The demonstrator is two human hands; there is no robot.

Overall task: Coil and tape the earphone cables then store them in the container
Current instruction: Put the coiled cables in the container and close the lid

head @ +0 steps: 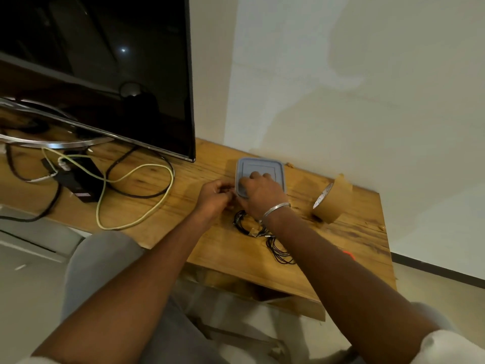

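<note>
Both hands meet at the near left corner of the grey lidded container (262, 166): the right hand (258, 191) lies over its lid with fingers curled down on the top and near edge, while the left hand (216, 194) sits just beside that corner with fingertips bunched together, pinching something too small and dark to make out. Whether the right hand actually clamps the lid I cannot tell. Just in front of the hands, a coil of black earphone cable (248, 224) lies on the wooden table (223, 248), with what looks like a strip of tape on it; a second, looser bundle (280, 252) lies near the right forearm. A brown tape roll (330, 203) stands on edge to the right of the container. A television (105, 61) and a yellow-green cord (136, 195) occupy the table's left part.
</note>
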